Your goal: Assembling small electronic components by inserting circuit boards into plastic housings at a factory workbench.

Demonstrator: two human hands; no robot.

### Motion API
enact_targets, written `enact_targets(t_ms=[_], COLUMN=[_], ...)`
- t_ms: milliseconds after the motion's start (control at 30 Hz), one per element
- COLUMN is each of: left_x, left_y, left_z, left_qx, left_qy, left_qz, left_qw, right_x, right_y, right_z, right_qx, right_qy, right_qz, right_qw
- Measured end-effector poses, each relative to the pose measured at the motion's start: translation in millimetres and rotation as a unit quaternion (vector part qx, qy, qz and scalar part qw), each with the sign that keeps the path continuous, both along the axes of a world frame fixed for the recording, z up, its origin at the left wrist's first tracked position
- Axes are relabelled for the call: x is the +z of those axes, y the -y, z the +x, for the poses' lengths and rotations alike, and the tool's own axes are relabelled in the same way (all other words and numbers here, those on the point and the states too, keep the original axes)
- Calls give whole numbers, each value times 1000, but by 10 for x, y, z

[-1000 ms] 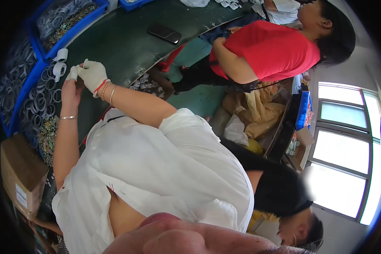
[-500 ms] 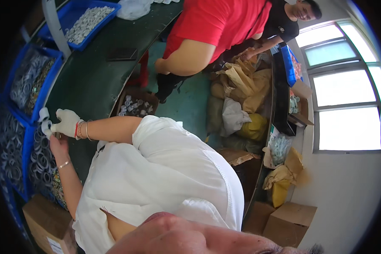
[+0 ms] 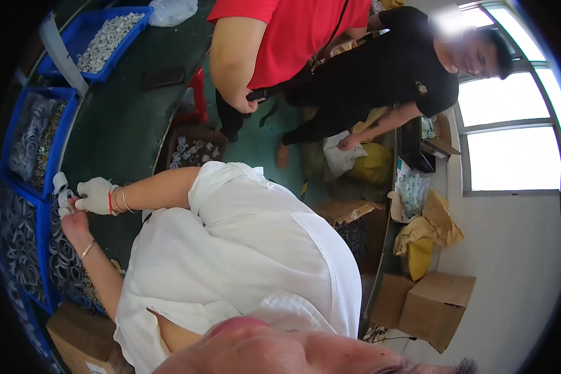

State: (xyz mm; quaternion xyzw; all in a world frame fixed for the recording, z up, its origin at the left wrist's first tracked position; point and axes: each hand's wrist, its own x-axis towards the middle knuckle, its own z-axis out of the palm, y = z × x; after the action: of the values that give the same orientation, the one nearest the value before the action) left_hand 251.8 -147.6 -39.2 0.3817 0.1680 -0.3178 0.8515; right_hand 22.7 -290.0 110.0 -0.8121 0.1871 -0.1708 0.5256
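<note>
At the left, over the edge of the blue bins, my two hands meet. My right hand (image 3: pixel 95 195) wears a white glove, with bands round the wrist, and its fingertips are closed on a white ring-shaped plastic piece (image 3: pixel 64 198). From below, my bare left hand (image 3: pixel 76 227), a bracelet at its wrist, pinches the same piece. Fingers hide part of it. Just above stands another short white cylindrical piece (image 3: pixel 60 181); whether it is joined to the held one I cannot tell. Under the hands, loose grey rings (image 3: pixel 68 262) fill a blue bin.
More blue bins with grey rings (image 3: pixel 19 230), bagged parts (image 3: pixel 31 128) and small white parts (image 3: pixel 109 43) line the green table (image 3: pixel 106 131). A dark flat object (image 3: pixel 163 77) lies there. Two people stand beyond, in red (image 3: pixel 311 37) and black (image 3: pixel 380 68). Cartons (image 3: pixel 435 305) stand right.
The view has shifted a little. The person in black has come out from behind the person in red. My hands stay together on the white piece, the left one slightly lower.
</note>
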Motion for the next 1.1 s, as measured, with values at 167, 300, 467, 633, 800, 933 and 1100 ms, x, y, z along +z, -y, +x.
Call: enact_targets(t_ms=[167,300,467,633,800,933,1100], left_x=[812,564,623,1000,733,1180,1146], left_y=[299,360,399,375,2,320,520], left_z=[-728,-1189,-1337,-1669,-1621,-1718,-1286], left_qx=[-48,-93,-137,-54,96,63,56], left_qy=[24,96,-34,-94,-73,25,271], left_qz=[109,50,-107,-62,73,204,397], left_qw=[993,990,984,992,990,977,875], right_x=[-127,-38,-14,99,275,412,1120], right_y=[245,125,53,108,137,350,253], right_z=[-73,30,57,-37,-373,-996,-1092], right_qx=[-83,-49,55,221,480,498,458], right_qy=[-29,42,67,-52,-70,-163,-182], right_qz=[56,-124,-144,-59,-310,-250,-178], right_qw=[995,990,986,972,818,814,852])
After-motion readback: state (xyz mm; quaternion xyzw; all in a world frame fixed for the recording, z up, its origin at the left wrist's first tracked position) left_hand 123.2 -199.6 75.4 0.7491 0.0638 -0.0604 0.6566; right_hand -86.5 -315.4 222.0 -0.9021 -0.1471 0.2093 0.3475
